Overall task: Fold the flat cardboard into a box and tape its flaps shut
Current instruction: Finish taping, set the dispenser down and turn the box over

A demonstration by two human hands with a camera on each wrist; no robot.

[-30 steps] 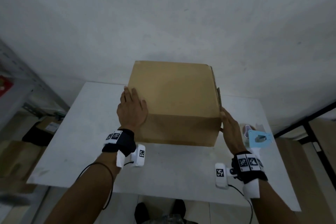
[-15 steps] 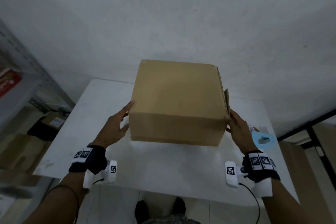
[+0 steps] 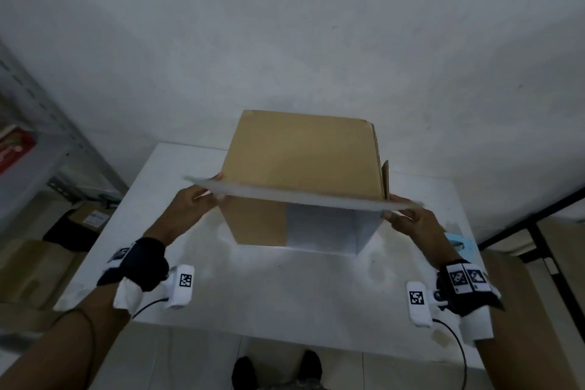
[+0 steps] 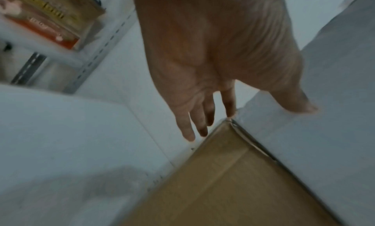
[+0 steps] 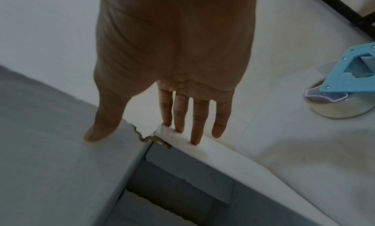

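My left hand (image 3: 193,203) and right hand (image 3: 411,218) pinch the near flap (image 3: 300,195) by its ends at 9 and 3 o'clock, thumbs on top, fingers straight beneath; the box (image 3: 304,161) sits mid-table (image 3: 285,288), tape dispenser (image 5: 343,88) at 3 o'clock

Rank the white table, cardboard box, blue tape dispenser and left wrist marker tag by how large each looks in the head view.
1. white table
2. cardboard box
3 and 4. blue tape dispenser and left wrist marker tag: unsure, both small, and the right hand partly hides the dispenser.
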